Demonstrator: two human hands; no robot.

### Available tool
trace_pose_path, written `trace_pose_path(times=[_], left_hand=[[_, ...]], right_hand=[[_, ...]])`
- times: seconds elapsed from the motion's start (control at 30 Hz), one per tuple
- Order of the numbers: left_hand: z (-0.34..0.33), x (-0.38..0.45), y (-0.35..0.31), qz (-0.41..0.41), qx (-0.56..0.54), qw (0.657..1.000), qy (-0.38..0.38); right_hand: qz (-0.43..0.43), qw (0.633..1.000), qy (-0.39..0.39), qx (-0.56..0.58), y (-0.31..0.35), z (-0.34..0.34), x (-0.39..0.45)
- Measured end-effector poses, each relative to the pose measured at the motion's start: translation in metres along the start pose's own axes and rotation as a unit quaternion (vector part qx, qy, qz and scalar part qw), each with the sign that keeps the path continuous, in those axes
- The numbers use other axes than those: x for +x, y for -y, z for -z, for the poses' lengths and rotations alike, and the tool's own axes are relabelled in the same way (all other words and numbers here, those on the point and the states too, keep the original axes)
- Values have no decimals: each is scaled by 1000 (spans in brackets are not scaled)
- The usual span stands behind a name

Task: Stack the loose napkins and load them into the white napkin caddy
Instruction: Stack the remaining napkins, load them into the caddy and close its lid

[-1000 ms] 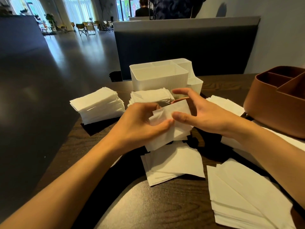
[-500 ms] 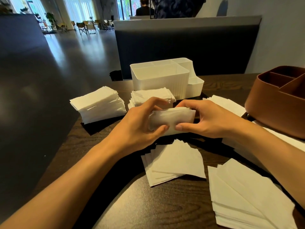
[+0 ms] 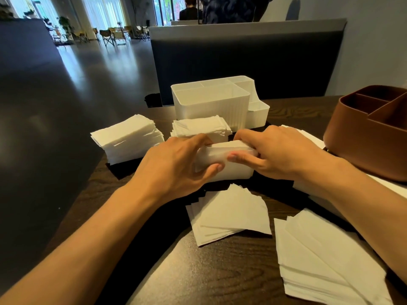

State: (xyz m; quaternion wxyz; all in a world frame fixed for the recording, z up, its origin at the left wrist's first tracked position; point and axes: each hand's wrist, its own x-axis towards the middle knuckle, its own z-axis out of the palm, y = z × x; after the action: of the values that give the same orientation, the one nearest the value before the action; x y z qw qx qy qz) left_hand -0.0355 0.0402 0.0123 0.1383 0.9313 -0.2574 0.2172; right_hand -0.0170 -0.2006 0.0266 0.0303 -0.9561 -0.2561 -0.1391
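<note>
- Both hands hold one bundle of napkins above the table, in front of the caddy.
- The left hand grips the bundle's left end, thumb curled across its near face and fingers wrapped over the top.
- The right hand grips the right end, thumb pressed flat on the near face and fingers curled over the far edge.
- The white caddy stands behind the hands; its big front compartment shows no napkins.
- A tidy stack lies to the left, and a second stack touches the caddy's front wall.
- A fanned pile lies just below the bundle, and a larger pile at near right.
- More napkins lie beyond the right wrist, beside the brown caddy.
</note>
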Motion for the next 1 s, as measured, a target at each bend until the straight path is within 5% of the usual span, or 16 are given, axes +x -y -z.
trace_pose_path(times=[0.27, 1.0], left_hand=[[-4, -1, 0, 18, -117, 992, 44], [-12, -3, 13, 32, -140, 988, 63]], right_hand=[[-9, 985, -29, 170, 2, -8, -3], [87, 982, -47, 162, -8, 2, -5]])
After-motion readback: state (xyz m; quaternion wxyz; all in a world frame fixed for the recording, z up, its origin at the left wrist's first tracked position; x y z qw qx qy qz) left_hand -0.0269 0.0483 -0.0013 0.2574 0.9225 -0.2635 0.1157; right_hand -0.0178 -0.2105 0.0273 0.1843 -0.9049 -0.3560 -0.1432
